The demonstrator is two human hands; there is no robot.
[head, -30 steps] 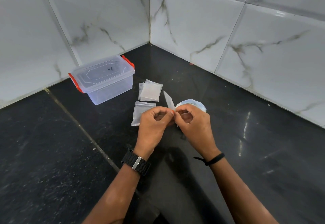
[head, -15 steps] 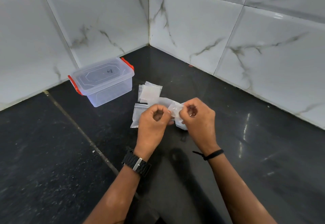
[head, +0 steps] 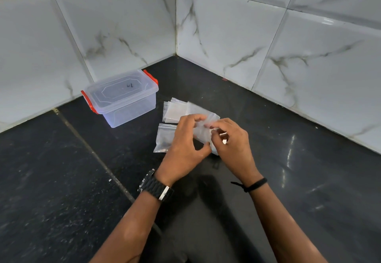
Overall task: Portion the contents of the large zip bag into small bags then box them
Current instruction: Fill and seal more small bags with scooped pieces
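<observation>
Both hands, left hand [head: 181, 149] and right hand [head: 233, 145], now pinch the unfolded clear plastic zip bag [head: 203, 127]; opening appears imminent.

I see a clear zip bag [head: 203, 126], creased and motion-blurred, raised above the black floor between my two hands. Beyond it a small stack of clear small bags [head: 174, 111] lies flat. Another clear bag [head: 165, 139] lies flat to the left, partly hidden. A clear plastic box [head: 123, 99] with red latches sits lidded near the left wall
</observation>
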